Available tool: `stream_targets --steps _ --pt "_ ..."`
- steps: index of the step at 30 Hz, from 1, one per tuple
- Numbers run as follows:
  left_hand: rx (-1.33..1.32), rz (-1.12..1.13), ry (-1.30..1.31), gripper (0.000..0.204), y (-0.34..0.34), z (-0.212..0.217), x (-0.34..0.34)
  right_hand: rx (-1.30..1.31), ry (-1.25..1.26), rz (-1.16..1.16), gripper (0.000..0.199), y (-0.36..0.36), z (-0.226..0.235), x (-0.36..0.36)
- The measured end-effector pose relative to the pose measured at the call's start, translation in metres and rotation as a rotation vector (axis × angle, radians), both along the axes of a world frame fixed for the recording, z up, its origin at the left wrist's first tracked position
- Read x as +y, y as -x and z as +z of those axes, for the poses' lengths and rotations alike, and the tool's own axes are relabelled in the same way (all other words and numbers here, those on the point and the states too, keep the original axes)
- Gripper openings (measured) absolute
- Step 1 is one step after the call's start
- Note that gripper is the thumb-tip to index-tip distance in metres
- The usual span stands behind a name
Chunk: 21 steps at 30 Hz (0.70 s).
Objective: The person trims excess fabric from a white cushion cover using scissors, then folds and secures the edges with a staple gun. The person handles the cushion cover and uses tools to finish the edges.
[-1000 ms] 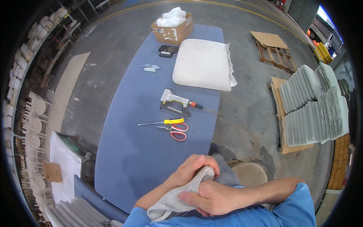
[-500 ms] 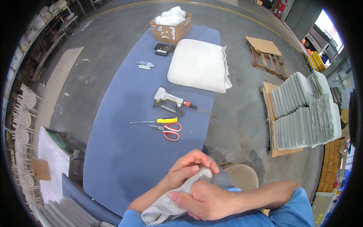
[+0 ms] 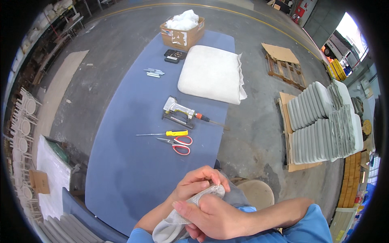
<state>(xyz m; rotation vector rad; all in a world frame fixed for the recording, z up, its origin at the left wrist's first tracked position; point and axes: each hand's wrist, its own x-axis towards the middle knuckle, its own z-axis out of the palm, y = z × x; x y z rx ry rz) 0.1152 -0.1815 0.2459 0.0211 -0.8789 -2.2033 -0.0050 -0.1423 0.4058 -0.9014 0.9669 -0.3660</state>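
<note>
Close to my body, both hands grip a light grey piece of woven cushion fabric [image 3: 175,218], bunched and folded over. My left hand [image 3: 199,181] is closed round its upper end, fingertips pinching the edge. My right hand [image 3: 216,216] wraps the nearer side, its thumb pressed along the cloth. Part of the piece is hidden behind the right hand. Beyond them on the blue-covered table [image 3: 121,170] lie red-and-white-handled scissors [image 3: 181,149], a yellow-handled screwdriver [image 3: 176,133] and a staple gun [image 3: 178,111] with a hose.
A pale cushion [image 3: 210,73] lies farther back, near a cardboard box [image 3: 182,38] of white stuffing. Small metal strips [image 3: 154,73] and black items [image 3: 172,59] sit left of it. Stacked cushions [image 3: 312,139] stand on a pallet at right, beyond a round stool [image 3: 257,193].
My right thumb has shifted slightly up and left along the fabric, and its fingers show more beneath. The left hand keeps its pinch. The whole view has tilted a little.
</note>
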Motion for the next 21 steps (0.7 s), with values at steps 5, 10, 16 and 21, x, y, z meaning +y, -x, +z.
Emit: stream_targets --steps 5,10,16,21 --pt "-0.056 -0.029 0.035 0.023 -0.002 0.006 -0.006 0.018 -0.043 0.005 0.065 0.002 0.005 -0.004" --pt "-0.014 -0.069 0.120 0.024 -0.002 0.001 -0.013 0.004 0.061 0.090 0.064 0.011 0.003 -0.009" --pt "0.046 -0.179 0.153 0.024 0.005 0.003 -0.024 0.008 0.321 0.118 0.054 0.023 -0.010 -0.004" --pt "0.044 -0.280 0.213 0.021 0.012 0.004 -0.036 -0.042 0.428 0.100 0.034 0.034 -0.021 0.003"
